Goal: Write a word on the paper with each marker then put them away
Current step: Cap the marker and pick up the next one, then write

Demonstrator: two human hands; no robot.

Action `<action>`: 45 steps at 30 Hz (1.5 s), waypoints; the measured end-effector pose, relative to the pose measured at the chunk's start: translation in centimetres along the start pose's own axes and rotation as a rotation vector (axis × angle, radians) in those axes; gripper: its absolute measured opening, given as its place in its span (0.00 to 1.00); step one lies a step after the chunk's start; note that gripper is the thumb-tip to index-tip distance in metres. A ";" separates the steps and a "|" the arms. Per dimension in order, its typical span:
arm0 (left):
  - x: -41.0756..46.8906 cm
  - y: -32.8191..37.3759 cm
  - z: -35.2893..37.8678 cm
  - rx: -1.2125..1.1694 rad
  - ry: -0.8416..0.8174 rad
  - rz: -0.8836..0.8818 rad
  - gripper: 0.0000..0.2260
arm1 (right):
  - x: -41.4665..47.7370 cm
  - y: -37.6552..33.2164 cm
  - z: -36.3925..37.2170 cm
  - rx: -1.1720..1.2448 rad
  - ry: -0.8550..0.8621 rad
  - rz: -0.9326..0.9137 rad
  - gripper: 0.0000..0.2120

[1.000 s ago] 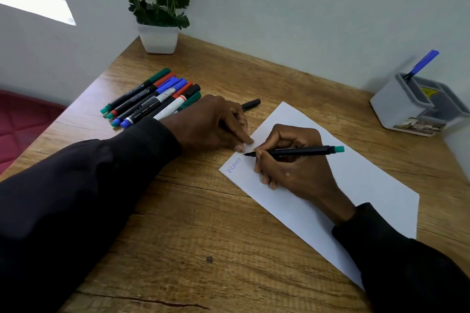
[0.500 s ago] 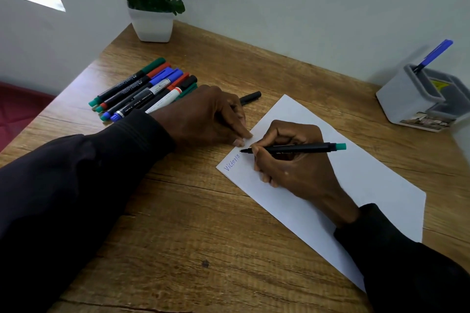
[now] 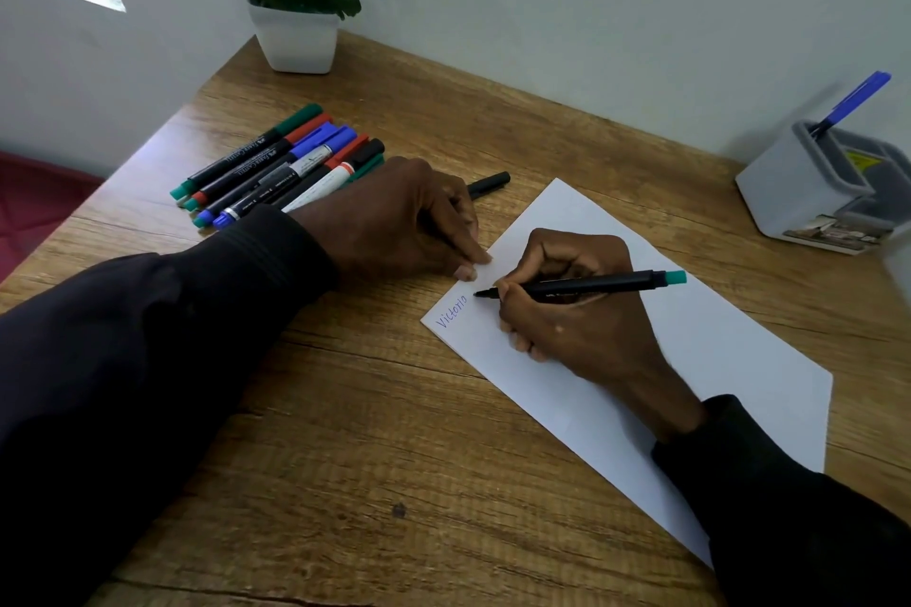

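Note:
A white paper [image 3: 715,360] lies slanted on the wooden desk, with "Victoria" [image 3: 452,311] written in blue at its left corner. My right hand [image 3: 577,320] rests on the sheet and grips a black marker with a teal end [image 3: 606,283]; its tip is just right of the word. My left hand [image 3: 394,222] sits at the paper's left edge with a fingertip pressing the sheet. Its curled fingers close over a black marker [image 3: 488,185], of which only the end shows. Several capped markers [image 3: 276,163] lie in a row behind my left wrist.
A grey desk organiser [image 3: 798,192] stands at the right by the wall, with one blue marker [image 3: 858,101] upright in it. A white pot with a green plant [image 3: 296,39] sits at the desk's far corner. The desk's left edge drops to a red floor.
The view has tilted slightly. Both hands and the teal-ended marker stay where they were, with the tip still beside the blue word.

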State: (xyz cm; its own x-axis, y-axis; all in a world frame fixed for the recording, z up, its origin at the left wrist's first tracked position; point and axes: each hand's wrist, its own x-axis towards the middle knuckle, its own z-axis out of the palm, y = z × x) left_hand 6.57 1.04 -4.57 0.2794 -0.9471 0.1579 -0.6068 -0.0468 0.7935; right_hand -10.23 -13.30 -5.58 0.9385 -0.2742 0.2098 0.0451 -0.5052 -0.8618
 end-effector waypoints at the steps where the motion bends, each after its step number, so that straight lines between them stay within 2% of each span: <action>1: 0.0 0.0 0.0 -0.002 0.001 0.001 0.15 | -0.1 0.1 0.0 0.007 0.003 -0.004 0.09; 8: 0.1 0.0 0.0 0.002 -0.024 -0.024 0.17 | -0.1 0.9 0.1 0.045 0.003 -0.016 0.04; 12: 0.0 0.1 -0.1 -0.004 -0.024 -0.029 0.16 | 0.2 1.1 -0.1 0.150 -0.029 -0.065 0.05; 16: -0.3 0.3 -0.2 -0.010 -0.005 -0.014 0.17 | 0.2 1.2 -0.3 0.121 -0.056 -0.056 0.06; 20: -0.2 0.3 -0.2 -0.001 -0.026 -0.011 0.11 | 0.2 1.1 -0.3 0.088 -0.038 -0.067 0.01; 23: -0.2 0.1 -0.2 -0.011 -0.019 -0.039 0.11 | 0.2 1.4 0.0 0.023 -0.026 -0.073 0.04; 26: -0.1 0.1 -0.2 0.003 -0.028 -0.048 0.11 | 0.2 1.6 0.3 -0.037 0.014 0.005 0.09; 29: 0.0 0.1 -0.2 0.000 -0.030 -0.059 0.10 | 0.1 1.7 0.4 -0.044 0.025 0.004 0.07; 36: -0.1 0.3 -0.2 -0.020 -0.034 -0.062 0.11 | 0.1 2.1 0.5 -0.046 0.054 0.106 0.11; 38: -0.1 0.4 -0.3 -0.016 -0.034 -0.062 0.10 | 0.2 2.1 0.5 -0.046 0.053 0.101 0.12; 42: -0.2 0.4 -0.3 -0.009 -0.025 -0.054 0.11 | 0.3 1.5 0.3 -0.026 0.033 0.005 0.06; 45: -0.2 0.5 -0.3 0.004 -0.015 -0.044 0.13 | 0.3 1.4 0.3 -0.019 0.048 0.004 0.07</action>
State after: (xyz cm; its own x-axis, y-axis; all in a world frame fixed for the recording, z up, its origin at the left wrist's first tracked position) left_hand 6.45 1.34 -4.04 0.2949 -0.9486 0.1145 -0.5970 -0.0894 0.7972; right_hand -9.83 -13.89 -6.87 0.9213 -0.3146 0.2287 0.0347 -0.5192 -0.8540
